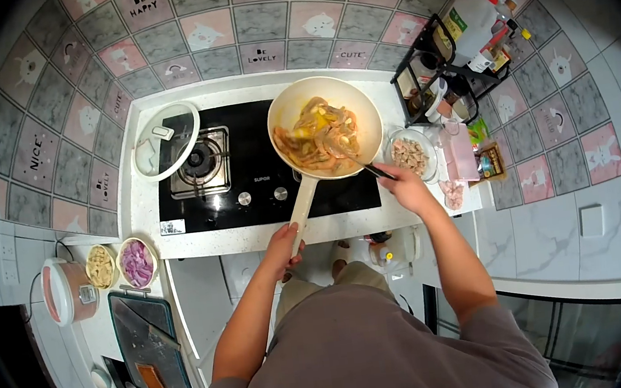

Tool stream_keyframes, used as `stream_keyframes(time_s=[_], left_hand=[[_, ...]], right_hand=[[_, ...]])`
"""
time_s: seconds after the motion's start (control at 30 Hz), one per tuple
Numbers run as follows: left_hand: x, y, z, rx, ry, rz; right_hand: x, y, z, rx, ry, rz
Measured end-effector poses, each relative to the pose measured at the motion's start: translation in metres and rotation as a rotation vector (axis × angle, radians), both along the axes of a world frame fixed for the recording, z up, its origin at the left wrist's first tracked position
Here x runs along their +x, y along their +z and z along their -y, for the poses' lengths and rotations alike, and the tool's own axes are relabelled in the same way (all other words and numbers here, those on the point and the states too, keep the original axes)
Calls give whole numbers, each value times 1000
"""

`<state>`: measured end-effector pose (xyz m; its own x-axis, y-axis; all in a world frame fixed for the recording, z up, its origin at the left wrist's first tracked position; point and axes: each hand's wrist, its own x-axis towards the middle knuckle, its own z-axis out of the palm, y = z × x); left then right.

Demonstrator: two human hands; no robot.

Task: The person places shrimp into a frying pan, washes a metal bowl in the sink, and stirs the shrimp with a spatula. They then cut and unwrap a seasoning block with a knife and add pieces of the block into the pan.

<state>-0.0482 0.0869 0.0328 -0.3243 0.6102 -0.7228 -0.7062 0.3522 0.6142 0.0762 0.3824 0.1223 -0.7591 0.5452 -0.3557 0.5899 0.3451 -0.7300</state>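
A cream frying pan [372,106] holds orange shrimp [327,138] in yellowish oil, over the right side of the black gas stove. My left hand [281,246] is closed around the long cream pan handle [303,212], near its end. With my right hand [406,185] I grip a black-handled cooking utensil [380,171]; its far end reaches into the shrimp and its head cannot be made out. Just beside my right hand is a clear bowl of diced pale meat [409,155].
A glass lid [191,117] leans by the left burner [199,157]. Bottles crowd a black rack [403,87] at right. On the left counter are bowls of chopped purple onion [137,263] and pale pieces [100,266], a rice cooker [61,291], and a cutting board [130,322] bearing a cleaver [144,325].
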Motion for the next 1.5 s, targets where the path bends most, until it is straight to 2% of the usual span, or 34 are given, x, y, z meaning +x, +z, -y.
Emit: stream_keyframes(time_s=[0.13,0.2,0.37,0.43,0.57,0.63,0.67,0.7,0.8,0.87,0.97,1.13,1.2,1.23,1.3,1.33,1.5], left_hand=[[3,3,-2,-23,26,-37],[4,4,-3,-30,19,-62],[5,8,-5,-61,4,-120],[5,7,-4,-60,-4,-116],[5,6,-4,-64,-13,-116],[5,5,-4,-62,-13,-115],[5,4,-4,-58,-11,-115],[5,4,-4,-58,-12,-113],[5,3,-4,-49,-12,-111],[4,3,-3,-52,-19,-120],[4,3,-3,-49,-18,-109],[3,5,-4,-59,-18,-113],[2,6,-4,-58,-20,-118],[2,7,-4,-62,-22,-116],[2,7,-4,-66,-24,-115],[2,8,-3,-61,-28,-118],[3,4,-4,-61,-33,-118]], right_hand=[[39,33,-7,107,20,-35],[37,60,-6,318,8,239],[-1,55,-11,427,-44,243],[-18,33,-13,457,-74,98],[-37,6,-4,313,-104,15],[-30,3,1,77,-57,60],[-15,-19,-7,98,10,-94],[-1,-12,-7,98,9,-92],[35,44,4,85,39,-28],[47,75,8,280,-46,214],[45,76,0,418,-118,301],[5,16,-15,414,-167,151],[-11,-16,-18,297,-108,-125],[-12,-22,-17,296,-109,-126],[-15,-30,-12,84,-84,-57],[-13,-11,-3,11,-92,75],[45,38,-6,14,-55,102]])
